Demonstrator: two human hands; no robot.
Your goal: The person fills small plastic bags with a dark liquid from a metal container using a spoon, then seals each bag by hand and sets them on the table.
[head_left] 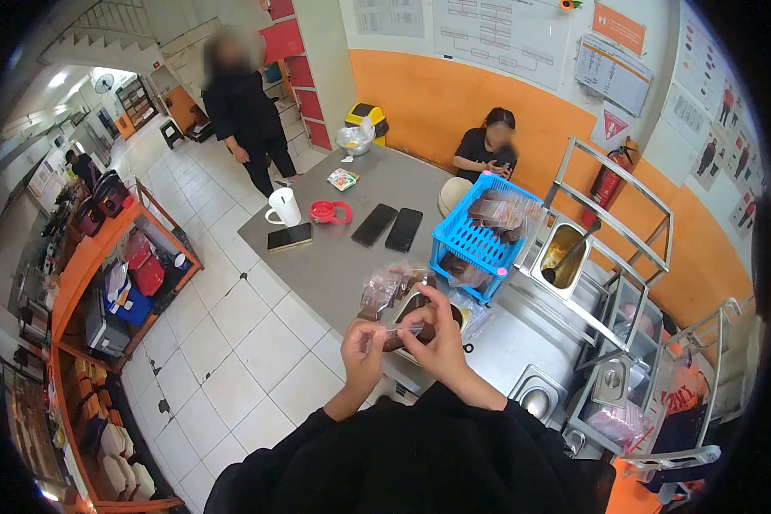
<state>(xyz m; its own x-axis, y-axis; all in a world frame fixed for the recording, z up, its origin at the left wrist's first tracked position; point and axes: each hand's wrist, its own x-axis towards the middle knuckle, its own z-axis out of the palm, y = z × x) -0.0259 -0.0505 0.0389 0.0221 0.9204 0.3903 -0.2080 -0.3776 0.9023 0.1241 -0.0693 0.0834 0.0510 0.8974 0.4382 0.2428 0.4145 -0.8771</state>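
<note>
My left hand (364,349) and my right hand (437,338) meet in front of me. Both pinch the edge of a small clear plastic bag (402,329) stretched between their fingertips; the fingers partly hide it. Just beyond the hands a metal container with dark brown contents (415,303) is partly covered by my right hand. Beside it, to the left, lie several clear packets with brown contents (384,288). A blue plastic basket (480,231) stands farther right, with more brown-filled packets (504,212) in it.
On the grey table are two dark phones (374,224), another phone (289,237), a white mug (284,207) and a red cup (331,212). To the right stand a metal pan with a ladle (562,254) and a metal rack (612,240). One person sits across the table; another stands beyond it.
</note>
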